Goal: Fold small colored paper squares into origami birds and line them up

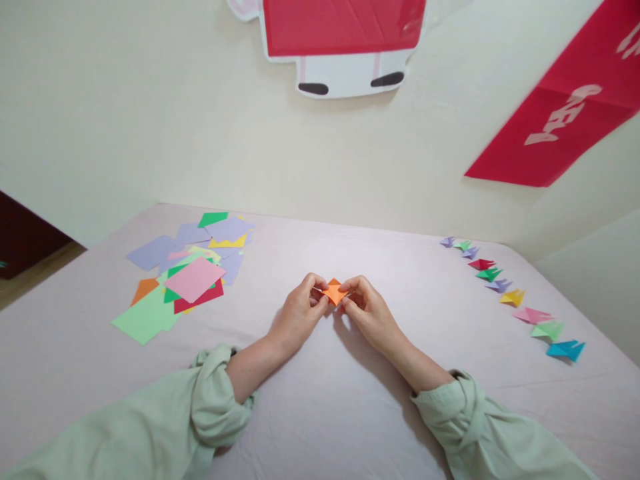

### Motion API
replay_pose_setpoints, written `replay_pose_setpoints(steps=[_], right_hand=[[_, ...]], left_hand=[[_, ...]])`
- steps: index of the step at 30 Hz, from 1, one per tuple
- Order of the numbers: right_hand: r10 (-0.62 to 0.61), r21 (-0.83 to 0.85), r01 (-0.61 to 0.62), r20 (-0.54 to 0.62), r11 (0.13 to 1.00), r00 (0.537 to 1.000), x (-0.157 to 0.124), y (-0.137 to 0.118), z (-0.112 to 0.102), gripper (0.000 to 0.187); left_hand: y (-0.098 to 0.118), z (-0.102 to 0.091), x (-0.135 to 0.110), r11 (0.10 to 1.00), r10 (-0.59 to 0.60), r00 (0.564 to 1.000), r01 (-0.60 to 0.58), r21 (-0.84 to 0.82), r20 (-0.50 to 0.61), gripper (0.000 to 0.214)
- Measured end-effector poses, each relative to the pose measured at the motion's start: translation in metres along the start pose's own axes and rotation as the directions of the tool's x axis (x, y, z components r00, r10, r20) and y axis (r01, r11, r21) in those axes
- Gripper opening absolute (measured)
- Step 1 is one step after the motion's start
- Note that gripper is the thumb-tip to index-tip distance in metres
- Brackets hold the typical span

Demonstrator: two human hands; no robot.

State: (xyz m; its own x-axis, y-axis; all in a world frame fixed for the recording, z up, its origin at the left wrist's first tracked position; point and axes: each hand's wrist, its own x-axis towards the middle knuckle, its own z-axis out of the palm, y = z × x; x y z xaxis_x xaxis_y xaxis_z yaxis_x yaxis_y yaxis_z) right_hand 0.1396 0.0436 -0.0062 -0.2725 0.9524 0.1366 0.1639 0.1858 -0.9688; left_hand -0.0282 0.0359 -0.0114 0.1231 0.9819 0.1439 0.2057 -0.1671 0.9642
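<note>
A small piece of folded orange paper [334, 292], roughly diamond-shaped, is between my two hands near the middle of the table. My left hand [306, 303] pinches its left side between thumb and fingers. On the opposite side, my right hand [367, 307] grips the right corner in the same way. The fingertips cover both side corners of the paper. Both hands are held just over the pale cloth, and a shadow falls below the right one.
Loose coloured paper sheets [195, 279] lie in an overlapping pile on the left of the table [310, 413]. Along the right edge runs a row of several small folded paper figures [500, 285]. A wall [350, 160] with red decorations [345, 27] stands behind.
</note>
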Motion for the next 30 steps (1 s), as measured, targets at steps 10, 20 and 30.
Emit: replay_pose_setpoints(steps=[10,20,30], right_hand=[[-0.003,0.009,0.004,-0.002,1.0,1.0,0.0003,0.002,0.0024,0.023],[0.016,-0.035,-0.018,-0.06,0.999,0.998,-0.0027,0.0007,0.0054,0.016],[0.001,-0.194,-0.01,-0.051,0.981,0.999,-0.0058,-0.0062,0.0079,0.004]], left_hand=[[-0.0006,-0.0033,-0.0005,0.979,0.042,0.999,-0.038,0.2,-0.017,0.002],[0.0067,-0.0034,-0.0056,0.886,0.075,0.996,-0.088,0.456,0.047,0.008],[0.0074,0.0002,-0.0058,0.899,0.051,0.998,-0.066,0.433,0.047,0.002]])
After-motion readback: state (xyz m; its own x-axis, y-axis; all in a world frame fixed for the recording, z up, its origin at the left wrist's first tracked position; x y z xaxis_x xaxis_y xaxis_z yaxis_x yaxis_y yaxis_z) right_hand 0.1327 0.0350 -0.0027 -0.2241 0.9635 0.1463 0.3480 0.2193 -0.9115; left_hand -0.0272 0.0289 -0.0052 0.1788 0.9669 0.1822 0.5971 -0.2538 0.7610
